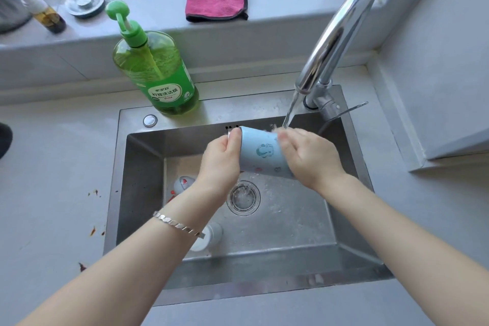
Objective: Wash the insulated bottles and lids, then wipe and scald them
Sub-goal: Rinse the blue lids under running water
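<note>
I hold a light blue insulated bottle (260, 152) with a small cartoon print, tilted over the steel sink (140, 161). My left hand (221, 160) grips its upper left end and my right hand (308, 156) wraps its right side. Water runs from the chrome faucet (336, 40) onto my right fingers and the bottle's top edge. In the basin, a white bottle with red marks (181, 184) lies partly hidden behind my left wrist. A white lid (211, 235) sits lower, half covered by my left forearm.
A green dish soap pump bottle (156, 69) stands on the sink's back rim. A pink cloth (215, 0) lies on the windowsill, with a metal drain plug (84, 2) and a small spray bottle (39, 8) to its left. The round drain (243, 198) is wet.
</note>
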The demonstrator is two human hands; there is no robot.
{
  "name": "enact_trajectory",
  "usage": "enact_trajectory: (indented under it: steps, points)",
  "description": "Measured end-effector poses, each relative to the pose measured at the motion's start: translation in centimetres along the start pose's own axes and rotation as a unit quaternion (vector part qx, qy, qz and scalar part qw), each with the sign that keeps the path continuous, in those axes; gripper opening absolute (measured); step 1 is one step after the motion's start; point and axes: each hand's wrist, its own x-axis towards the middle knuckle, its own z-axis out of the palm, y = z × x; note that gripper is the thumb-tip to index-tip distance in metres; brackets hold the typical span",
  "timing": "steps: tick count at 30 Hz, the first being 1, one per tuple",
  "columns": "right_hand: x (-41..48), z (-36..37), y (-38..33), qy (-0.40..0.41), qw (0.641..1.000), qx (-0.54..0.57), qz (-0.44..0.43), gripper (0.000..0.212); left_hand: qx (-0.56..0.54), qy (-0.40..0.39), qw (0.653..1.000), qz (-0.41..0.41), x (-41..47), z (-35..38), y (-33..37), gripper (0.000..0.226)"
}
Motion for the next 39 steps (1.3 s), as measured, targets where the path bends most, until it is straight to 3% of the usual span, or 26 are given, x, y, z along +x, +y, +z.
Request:
enact_trajectory:
  steps: [2,6,8,10,12,16,19,21,23,24,25,26,28,30,31,33,35,37,39]
  points:
    - [-0.1,0.5,0.0,-0.036,0.996,0.025,0.080,0.064,0.047,0.021,0.998,0.030,-0.1,0.0,-0.3,0.056]
    - [1.0,1.8,-4.1,0.032,0.999,0.024,-0.024,0.073,0.081,0.007,0.996,0.047,-0.8,2.0,-0.1,0.043]
    - [1.7,1.1,-3.7,-0.004,1.000,0.024,-0.012,0.066,0.059,0.009,0.997,0.040,-0.4,2.1,-0.3,0.048]
    - [2.2,-0.1,-1.6,-0.082,0.994,0.022,0.070,0.052,0.053,0.022,0.998,0.040,0.0,1.7,-0.4,0.052]
    - [2.1,-0.7,-0.8,-0.109,0.988,0.005,0.110,0.047,0.046,0.021,0.998,0.037,0.4,1.8,-0.6,0.054]
    - [2.4,0.2,-3.0,-0.050,0.999,-0.010,-0.006,0.051,0.064,0.022,0.996,0.051,0.5,2.9,-0.4,0.040]
    - [3.9,-0.6,-0.7,-0.125,0.985,0.049,0.109,0.044,0.092,0.029,0.991,0.098,0.9,2.0,-0.2,0.041]
    - [3.6,-1.2,1.8,-0.163,0.929,0.242,0.226,0.044,0.082,0.055,0.986,0.133,1.3,0.9,-0.2,0.044]
    - [2.5,-1.8,2.7,-0.226,0.798,0.455,0.323,0.045,0.071,0.056,0.982,0.165,1.6,0.2,-0.3,0.043]
    - [1.9,-1.7,2.8,-0.238,0.741,0.529,0.339,0.042,0.083,0.039,0.980,0.176,1.4,0.1,-0.3,0.042]
    - [1.4,-1.4,2.9,-0.229,0.705,0.577,0.343,0.037,0.105,0.015,0.978,0.177,1.4,0.1,-0.6,0.042]
    - [1.2,-1.1,3.0,-0.201,0.691,0.606,0.340,0.031,0.118,-0.018,0.978,0.174,1.3,0.1,-0.8,0.043]
    - [0.6,-0.7,3.2,-0.112,0.723,0.615,0.292,0.024,0.097,-0.066,0.986,0.118,1.2,0.3,-1.1,0.041]
    - [-0.3,-0.2,4.1,-0.042,0.800,0.572,0.178,0.033,-0.013,-0.061,0.996,-0.056,1.8,0.4,-0.7,0.033]
    - [-0.9,0.0,4.4,-0.022,0.842,0.527,0.113,0.034,-0.094,-0.068,0.980,-0.164,2.1,0.5,-0.4,0.031]
    - [-1.6,0.1,4.4,0.006,0.914,0.406,0.002,0.030,-0.172,-0.065,0.945,-0.270,2.0,0.9,0.1,0.031]
    - [-1.6,0.4,3.8,0.000,0.966,0.248,-0.075,0.033,-0.106,-0.045,0.972,-0.207,1.5,2.0,0.1,0.031]
    - [-0.9,0.5,1.7,-0.048,0.988,0.136,-0.055,0.048,0.002,-0.019,0.997,-0.071,0.7,3.0,-0.4,0.038]
    - [0.5,0.4,-0.5,-0.095,0.992,0.079,-0.016,0.049,0.053,-0.023,0.998,0.034,0.1,3.1,-1.2,0.044]
